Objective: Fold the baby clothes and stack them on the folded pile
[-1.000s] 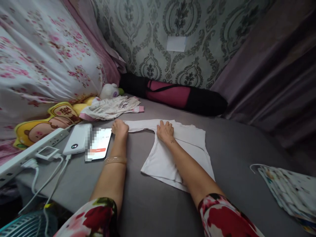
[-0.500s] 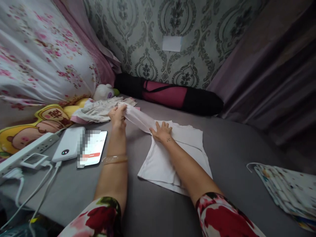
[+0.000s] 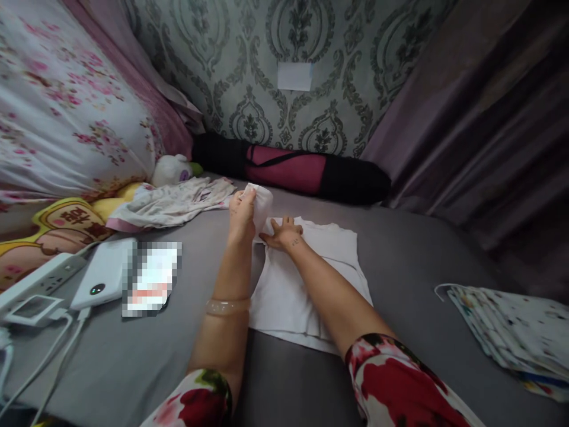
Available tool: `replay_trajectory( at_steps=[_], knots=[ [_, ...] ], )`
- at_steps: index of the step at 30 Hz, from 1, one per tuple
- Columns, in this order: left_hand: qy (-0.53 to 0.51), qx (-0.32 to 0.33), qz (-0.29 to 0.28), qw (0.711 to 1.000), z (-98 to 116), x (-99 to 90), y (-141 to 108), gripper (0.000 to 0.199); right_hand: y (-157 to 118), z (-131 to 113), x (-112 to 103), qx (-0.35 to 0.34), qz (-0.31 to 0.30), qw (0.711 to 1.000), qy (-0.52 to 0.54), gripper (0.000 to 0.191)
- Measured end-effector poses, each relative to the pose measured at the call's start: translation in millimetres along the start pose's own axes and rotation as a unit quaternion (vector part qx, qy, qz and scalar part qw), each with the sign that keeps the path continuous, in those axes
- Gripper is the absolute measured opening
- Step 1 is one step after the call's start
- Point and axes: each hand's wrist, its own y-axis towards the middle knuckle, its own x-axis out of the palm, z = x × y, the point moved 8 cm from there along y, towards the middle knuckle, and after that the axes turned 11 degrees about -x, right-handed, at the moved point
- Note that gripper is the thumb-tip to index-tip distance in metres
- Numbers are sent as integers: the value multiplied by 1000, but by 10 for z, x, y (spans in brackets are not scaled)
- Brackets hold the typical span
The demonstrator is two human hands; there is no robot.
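A white garment (image 3: pixel 284 296) lies partly folded on the grey sheet, its lower layers spread flat. My left hand (image 3: pixel 242 210) is closed on a thin white part at the garment's left side and holds it raised above the sheet. Pressed on the upper left of the garment is my right hand (image 3: pixel 283 233), palm down with its fingers spread. The raised part droops between my two hands. My right forearm covers some of the garment's middle.
Left on the grey sheet (image 3: pixel 178 367) are a phone (image 3: pixel 153 276), a power bank (image 3: pixel 106 273), a power strip (image 3: pixel 42 284) with cables and a crumpled garment (image 3: pixel 173 204). Behind lies a black-and-pink bag (image 3: pixel 284 172). Folded patterned cloths (image 3: pixel 511 332) lie right.
My left hand has moved right, toward my right hand, bringing the raised white part with it. That part was stretched out and now hangs slack. The view has shifted slightly.
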Motion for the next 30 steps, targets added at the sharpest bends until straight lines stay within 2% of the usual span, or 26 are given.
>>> replay_trajectory(
  at_steps=[4,6,7,9,11,13,14,16,19,21,23,25,27,29,30],
  knots=[
    [-9,-31,14,999,-52,37,-46,26,-68,239,-36,-78,52,989,118,67],
    [-8,-34,12,999,-79,82,-71,23,-164,466,-93,-91,119,964,221,55],
    [-2,-32,7,999,-98,117,-85,22,-234,614,-106,-75,155,944,281,49],
    [26,-24,-9,999,-157,215,-120,21,-397,910,-26,-11,194,884,426,39],
    [62,-9,-31,998,-236,335,-181,22,-552,1094,157,47,182,793,580,32],
    [104,12,-56,993,-322,463,-282,24,-669,1160,317,70,152,702,692,29],
    [129,23,-70,989,-366,529,-348,26,-708,1176,369,70,140,668,727,31],
    [195,42,-125,972,-468,694,-504,32,-748,1200,436,59,121,625,769,41],
    [318,31,-254,913,-699,945,-728,47,-746,1224,489,41,97,607,788,67],
    [353,5,-294,888,-802,980,-756,56,-739,1253,493,39,100,604,790,80],
    [328,-13,-268,906,-775,891,-633,62,-740,1278,478,43,108,607,786,87],
    [286,-16,-211,934,-671,722,-440,61,-747,1289,466,50,114,613,780,82],
    [277,-18,-155,948,-571,526,-262,54,-753,1284,467,56,118,611,780,61],
    [302,-22,-110,947,-506,346,-136,46,-751,1282,474,58,129,602,786,33],
    [321,-23,-90,942,-488,267,-94,43,-748,1288,478,59,136,601,786,29]
  ],
)
